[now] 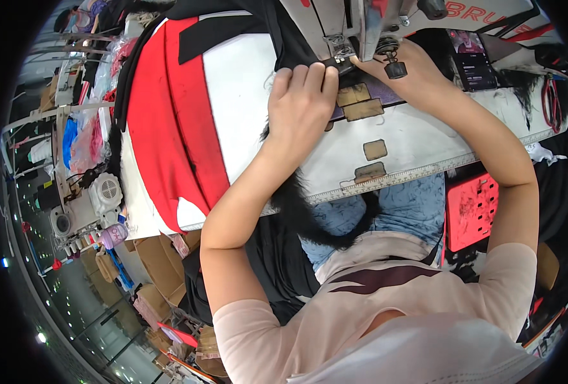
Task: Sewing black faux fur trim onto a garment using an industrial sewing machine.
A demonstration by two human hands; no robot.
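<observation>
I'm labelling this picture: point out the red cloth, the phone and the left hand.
Red cloth (158,121), head view: near its middle.
Phone (473,62), head view: its screen.
Left hand (301,107), head view: its back.

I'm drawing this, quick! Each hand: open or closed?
Left hand: fingers curled at black cloth; grip unclear.
Right hand: partly hidden by the sewing machine; can't tell.

sewing machine (368,29) cut off by the upper edge, right grip (419,72) partly hidden behind its metal parts, black furry strip (296,208) partly covered by the left forearm (252,182), writing on the phone screen (479,72) too small for reading
</observation>
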